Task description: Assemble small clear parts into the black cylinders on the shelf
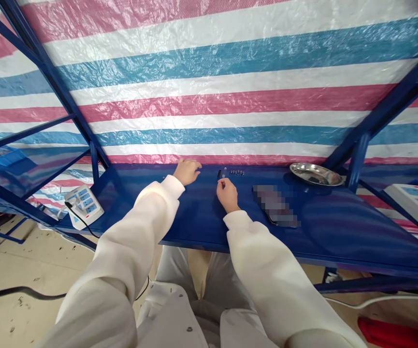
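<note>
well, right hand (pixel 227 194): toward the far edge of the glossy blue metal bench (pixel 194 227), fingers curled in; whether they pinch anything, i cannot tell.
small black oblong piece (pixel 219 173): just beyond those fingers, near the far edge, a tiny pale piece (pixel 225 169) beside it; a light fingertip pinch would probably suit either.
left hand (pixel 187 171): also near the far edge, fingers loosely spread, nothing visible in them; it could best serve as a steadying hand.
tiny shiny metal parts (pixel 237 172): in a row along the far edge, right of the black piece; knuckles should keep off them, since they might roll.
working height: low over the bench seems wisest, so a slipped piece barely drops.
</note>
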`<state>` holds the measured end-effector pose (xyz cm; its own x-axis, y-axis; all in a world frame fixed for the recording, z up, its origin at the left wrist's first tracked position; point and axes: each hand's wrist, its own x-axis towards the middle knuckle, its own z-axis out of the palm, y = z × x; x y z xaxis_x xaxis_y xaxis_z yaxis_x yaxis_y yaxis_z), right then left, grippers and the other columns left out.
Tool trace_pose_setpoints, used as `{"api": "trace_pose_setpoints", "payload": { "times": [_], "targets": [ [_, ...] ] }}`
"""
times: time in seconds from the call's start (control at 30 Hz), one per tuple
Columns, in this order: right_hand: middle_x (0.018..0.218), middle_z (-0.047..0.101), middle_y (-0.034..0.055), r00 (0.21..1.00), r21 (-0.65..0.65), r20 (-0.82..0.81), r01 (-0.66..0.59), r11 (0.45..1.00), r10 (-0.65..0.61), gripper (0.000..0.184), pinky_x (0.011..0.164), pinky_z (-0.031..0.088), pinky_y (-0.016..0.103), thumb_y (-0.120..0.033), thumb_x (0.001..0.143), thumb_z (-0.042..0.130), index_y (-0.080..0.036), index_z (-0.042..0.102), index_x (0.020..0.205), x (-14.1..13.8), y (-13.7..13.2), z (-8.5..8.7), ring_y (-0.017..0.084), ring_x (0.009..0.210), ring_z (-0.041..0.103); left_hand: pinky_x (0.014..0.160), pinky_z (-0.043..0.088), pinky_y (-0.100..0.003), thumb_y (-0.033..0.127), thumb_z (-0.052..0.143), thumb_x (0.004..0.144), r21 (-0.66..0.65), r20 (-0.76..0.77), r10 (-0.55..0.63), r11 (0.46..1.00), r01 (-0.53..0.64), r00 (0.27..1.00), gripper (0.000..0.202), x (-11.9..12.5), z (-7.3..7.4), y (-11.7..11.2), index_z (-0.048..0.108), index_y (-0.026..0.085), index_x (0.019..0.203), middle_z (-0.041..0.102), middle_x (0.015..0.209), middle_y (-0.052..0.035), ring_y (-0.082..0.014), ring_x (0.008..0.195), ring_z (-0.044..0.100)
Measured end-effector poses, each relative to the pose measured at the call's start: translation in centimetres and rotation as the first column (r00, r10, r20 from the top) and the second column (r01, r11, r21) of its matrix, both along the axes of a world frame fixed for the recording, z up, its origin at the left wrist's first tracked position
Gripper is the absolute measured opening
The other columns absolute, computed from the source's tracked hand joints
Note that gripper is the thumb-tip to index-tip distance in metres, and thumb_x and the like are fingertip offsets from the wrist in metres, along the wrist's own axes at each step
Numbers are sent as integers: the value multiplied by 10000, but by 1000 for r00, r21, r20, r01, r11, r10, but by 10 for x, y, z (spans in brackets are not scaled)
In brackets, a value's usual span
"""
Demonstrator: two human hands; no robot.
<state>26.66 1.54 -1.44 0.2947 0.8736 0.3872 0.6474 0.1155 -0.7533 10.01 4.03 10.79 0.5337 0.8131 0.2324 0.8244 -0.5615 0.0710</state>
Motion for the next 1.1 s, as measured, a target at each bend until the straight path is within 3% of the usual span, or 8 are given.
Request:
{"api": "trace_pose_setpoints", "payload": {
  "times": [0.17,0.33,0.47,0.67,0.77,0.87,0.97,1.1],
  "targets": [
    [1132,567,174,973,-100,172,171,980,-152,352,866,349,478,-167,749,407,-139,598,1043,-2,-4,0,304,1085,451,861,372,-372,165,403,845,-24,-4,-47,999,47,999,449,38,-23,-21,439,170,1292,552,1232,-111,-240,1102,502],
    [1281,487,187,961,-170,244,174,970,-130,444,928,286,551,-141,764,384,-124,543,1178,-4,-5,0,313,1207,359,861,399,-397,133,375,829,-103,13,-13,995,14,1000,588,62,-62,-15,253,166,1403,445,1348,-127,-253,1146,466],
    [1303,475,184,958,-194,264,167,967,-113,459,952,247,592,-126,770,371,-129,532,1199,-3,-4,0,316,1225,349,868,409,-415,135,381,820,-169,38,72,983,-64,997,645,74,-78,-3,183,214,1428,383,1398,-121,-260,1180,437],
    [1295,471,205,952,-188,286,166,968,-108,456,952,222,628,-134,787,360,-124,523,1213,-3,-2,2,327,1217,354,880,409,-409,102,373,828,-148,33,103,984,-97,994,645,85,-83,17,182,229,1431,368,1414,-108,-254,1195,429],
    [1303,467,199,947,-201,301,177,963,-111,469,958,221,625,-119,781,356,-127,515,1222,-3,-1,4,317,1218,352,877,410,-393,81,376,832,-123,3,83,989,-82,997,576,88,-85,28,292,200,1390,472,1330,-113,-242,1151,469],
    [1319,457,184,940,-240,323,194,951,-110,484,968,229,614,-106,786,341,-122,497,1243,-3,-1,5,298,1230,345,861,415,-366,82,376,849,-63,16,108,992,-107,994,407,89,-87,34,490,156,1234,603,1138,-114,-227,1053,537],
    [1336,445,176,935,-265,338,201,943,-105,493,979,239,602,-106,798,332,-122,480,1268,-2,0,5,284,1246,340,838,424,-345,120,394,867,-29,66,144,989,-142,987,258,85,-85,31,607,145,1010,649,1006,-110,-219,968,580],
    [1381,408,151,937,-293,338,195,936,-90,497,998,228,599,-148,824,344,-149,450,1310,-2,2,3,278,1278,311,790,447,-321,169,461,854,-1,233,166,985,-171,958,182,68,-78,5,625,169,933,666,944,-87,-209,899,603]
  ]
}}
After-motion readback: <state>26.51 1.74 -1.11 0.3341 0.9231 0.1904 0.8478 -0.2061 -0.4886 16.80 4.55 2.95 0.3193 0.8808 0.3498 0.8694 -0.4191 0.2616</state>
